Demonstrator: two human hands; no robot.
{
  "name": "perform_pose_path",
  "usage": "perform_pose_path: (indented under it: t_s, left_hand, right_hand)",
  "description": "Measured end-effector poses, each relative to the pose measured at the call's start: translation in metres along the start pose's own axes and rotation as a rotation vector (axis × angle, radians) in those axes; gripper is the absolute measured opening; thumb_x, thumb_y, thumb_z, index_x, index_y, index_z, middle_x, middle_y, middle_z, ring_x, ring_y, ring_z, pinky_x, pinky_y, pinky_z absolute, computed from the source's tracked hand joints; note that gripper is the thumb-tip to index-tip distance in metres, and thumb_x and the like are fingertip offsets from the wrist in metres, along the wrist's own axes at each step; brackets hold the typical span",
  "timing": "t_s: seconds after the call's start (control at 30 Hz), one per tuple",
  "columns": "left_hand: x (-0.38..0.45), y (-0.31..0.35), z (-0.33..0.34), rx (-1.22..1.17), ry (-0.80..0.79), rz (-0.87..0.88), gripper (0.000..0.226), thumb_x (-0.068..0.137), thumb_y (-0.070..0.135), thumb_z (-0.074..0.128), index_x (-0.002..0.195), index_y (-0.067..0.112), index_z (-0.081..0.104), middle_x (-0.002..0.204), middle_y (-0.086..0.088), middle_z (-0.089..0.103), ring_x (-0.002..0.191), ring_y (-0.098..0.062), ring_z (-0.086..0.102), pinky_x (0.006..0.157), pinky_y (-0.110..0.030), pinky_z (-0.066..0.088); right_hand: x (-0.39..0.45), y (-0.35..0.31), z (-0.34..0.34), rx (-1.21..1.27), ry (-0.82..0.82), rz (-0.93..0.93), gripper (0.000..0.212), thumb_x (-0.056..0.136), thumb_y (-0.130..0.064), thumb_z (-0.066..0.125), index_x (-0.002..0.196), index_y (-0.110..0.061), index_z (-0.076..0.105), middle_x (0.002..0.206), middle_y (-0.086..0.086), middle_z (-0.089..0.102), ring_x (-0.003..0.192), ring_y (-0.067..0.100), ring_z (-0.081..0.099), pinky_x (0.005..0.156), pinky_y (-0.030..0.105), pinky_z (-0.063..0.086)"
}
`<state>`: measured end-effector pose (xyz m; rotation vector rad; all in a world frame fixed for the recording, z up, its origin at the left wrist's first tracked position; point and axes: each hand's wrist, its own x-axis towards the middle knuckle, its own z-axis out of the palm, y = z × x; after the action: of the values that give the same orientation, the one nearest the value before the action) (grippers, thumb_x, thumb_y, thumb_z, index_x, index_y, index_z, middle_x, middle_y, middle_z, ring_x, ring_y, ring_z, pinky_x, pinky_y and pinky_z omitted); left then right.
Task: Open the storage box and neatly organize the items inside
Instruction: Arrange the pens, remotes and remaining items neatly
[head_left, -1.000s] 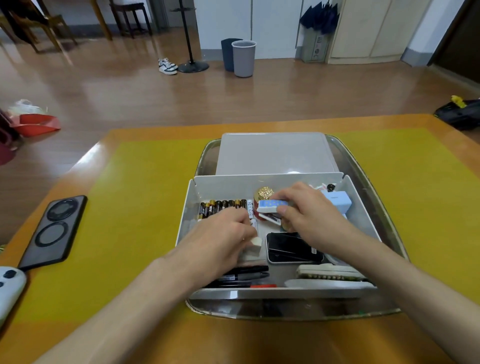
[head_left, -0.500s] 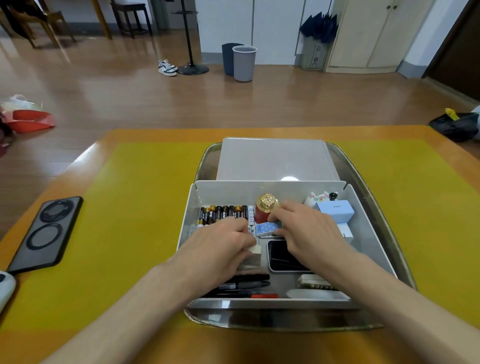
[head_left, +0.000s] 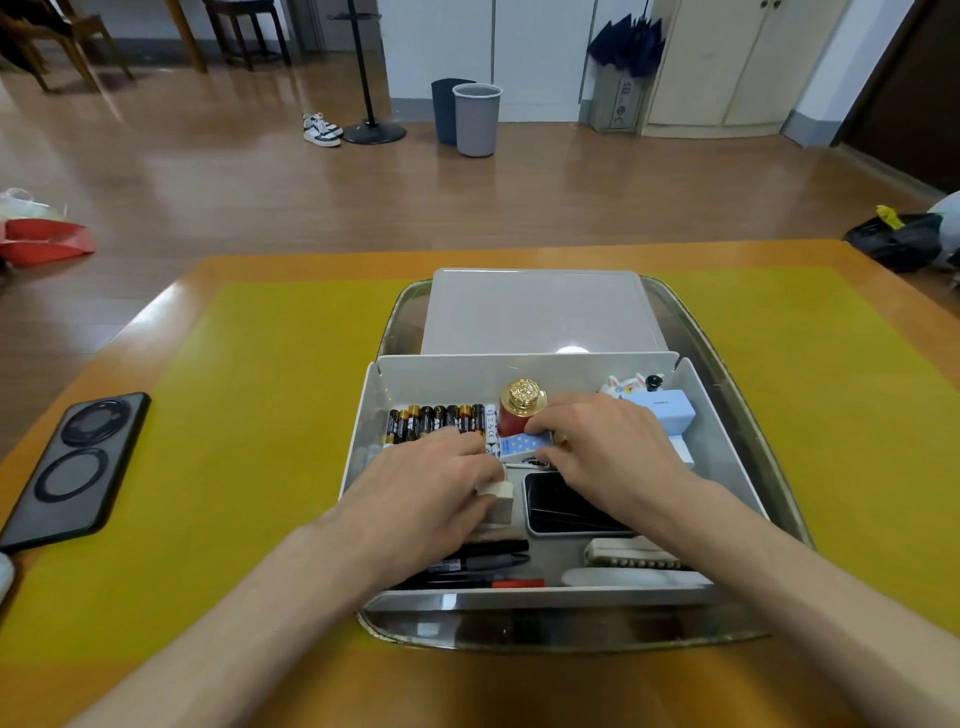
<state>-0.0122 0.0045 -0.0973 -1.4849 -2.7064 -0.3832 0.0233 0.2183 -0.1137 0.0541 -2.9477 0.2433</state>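
Both my hands are down inside the open storage box (head_left: 363, 415), which sits on a metal tray (head_left: 727, 384), lid (head_left: 540, 312) flat behind it. My left hand (head_left: 421, 488) is palm-down, fingers curled over a small white block (head_left: 497, 496); can't tell if it's actually gripped. My right hand (head_left: 608, 447) pinches a blue dotted card box (head_left: 522, 446), thumb & fingertips on its right end. Box contents: batteries (head_left: 436, 420) in a row at back-left, red bottle w/ gold cap (head_left: 522, 402) beside them, black phone (head_left: 566, 506) centre, markers (head_left: 483, 564) along the front.
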Motion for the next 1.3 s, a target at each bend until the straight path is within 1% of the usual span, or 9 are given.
perform_pose_path:
  t_s: [0.17, 0.47, 0.7, 0.83, 0.93, 1.03, 1.1, 1.2, 1.3]
  left_hand:
    - [0.003, 0.001, -0.001, 0.016, -0.019, -0.014, 0.026, 0.095, 0.040, 0.053, 0.119, 0.033, 0.061, 0.113, 0.016, 0.056, 0.110, -0.008, 0.050, 0.075, -0.027, 0.043]
    - [0.006, 0.002, -0.001, 0.053, -0.066, -0.033, 0.021, 0.094, 0.035, 0.052, 0.111, 0.031, 0.063, 0.107, 0.014, 0.059, 0.110, -0.010, 0.052, 0.067, -0.026, 0.034]
    - [0.009, 0.004, -0.001, 0.038, -0.068, -0.038, 0.026, 0.093, 0.039, 0.054, 0.117, 0.034, 0.063, 0.112, 0.016, 0.060, 0.112, -0.009, 0.052, 0.073, -0.028, 0.043]
    - [0.010, 0.002, -0.001, 0.035, -0.042, -0.035, 0.030, 0.091, 0.051, 0.053, 0.113, 0.033, 0.064, 0.106, 0.016, 0.060, 0.107, -0.007, 0.052, 0.070, -0.027, 0.041]
    - [0.013, -0.002, -0.003, 0.012, -0.011, -0.079, 0.043, 0.090, 0.065, 0.039, 0.104, 0.034, 0.065, 0.095, 0.016, 0.061, 0.096, -0.005, 0.054, 0.070, -0.031, 0.049]
    - [0.023, -0.010, -0.007, -0.013, 0.072, -0.153, 0.030, 0.094, 0.054, 0.042, 0.098, 0.033, 0.063, 0.091, 0.016, 0.062, 0.091, -0.008, 0.058, 0.071, -0.036, 0.052]
    - [0.032, -0.015, -0.009, -0.051, 0.130, -0.194, 0.017, 0.095, 0.041, 0.050, 0.104, 0.033, 0.062, 0.097, 0.016, 0.063, 0.093, -0.011, 0.060, 0.073, -0.037, 0.052]
    - [0.046, -0.021, -0.008, -0.106, 0.155, -0.234, 0.025, 0.094, 0.030, 0.058, 0.119, 0.028, 0.060, 0.110, 0.013, 0.061, 0.097, -0.012, 0.059, 0.077, -0.036, 0.052]
    - [0.059, -0.020, -0.005, -0.135, 0.145, -0.285, 0.024, 0.093, 0.027, 0.055, 0.117, 0.027, 0.060, 0.108, 0.012, 0.061, 0.097, -0.014, 0.059, 0.077, -0.037, 0.051]
  right_hand:
    - [0.000, 0.004, -0.008, 0.047, -0.049, 0.021, 0.027, 0.088, -0.033, 0.065, 0.114, -0.040, 0.066, 0.111, -0.015, 0.067, 0.106, 0.018, 0.059, 0.070, 0.032, 0.035]
    - [-0.007, 0.010, -0.014, 0.094, -0.072, 0.045, 0.028, 0.088, -0.033, 0.065, 0.115, -0.039, 0.066, 0.112, -0.015, 0.067, 0.105, 0.019, 0.060, 0.078, 0.038, 0.049]
    - [0.000, 0.001, -0.007, 0.116, -0.064, 0.020, 0.023, 0.088, -0.027, 0.062, 0.110, -0.035, 0.066, 0.106, -0.013, 0.063, 0.102, 0.017, 0.058, 0.073, 0.035, 0.045]
    - [-0.004, 0.003, -0.006, 0.128, -0.039, 0.024, 0.024, 0.087, -0.030, 0.061, 0.109, -0.038, 0.064, 0.103, -0.014, 0.059, 0.097, 0.016, 0.057, 0.067, 0.035, 0.042]
    - [-0.007, 0.004, -0.004, 0.129, -0.036, 0.021, 0.022, 0.089, -0.033, 0.060, 0.109, -0.038, 0.063, 0.103, -0.013, 0.057, 0.095, 0.017, 0.057, 0.065, 0.035, 0.040]
    - [-0.007, 0.003, -0.003, 0.138, -0.063, 0.027, 0.022, 0.090, -0.031, 0.062, 0.111, -0.037, 0.064, 0.107, -0.013, 0.056, 0.097, 0.019, 0.058, 0.070, 0.037, 0.045]
    - [-0.007, 0.004, -0.003, 0.154, -0.060, 0.032, 0.021, 0.090, -0.026, 0.062, 0.109, -0.037, 0.064, 0.106, -0.013, 0.056, 0.098, 0.019, 0.057, 0.074, 0.039, 0.047]
    - [-0.004, 0.011, -0.007, 0.277, -0.028, 0.087, 0.021, 0.090, -0.023, 0.063, 0.108, -0.034, 0.067, 0.101, -0.014, 0.058, 0.098, 0.017, 0.056, 0.082, 0.040, 0.046]
    - [-0.002, 0.022, -0.011, 0.427, 0.025, 0.183, 0.015, 0.089, -0.029, 0.069, 0.103, -0.034, 0.070, 0.093, -0.018, 0.063, 0.090, 0.016, 0.056, 0.081, 0.036, 0.044]
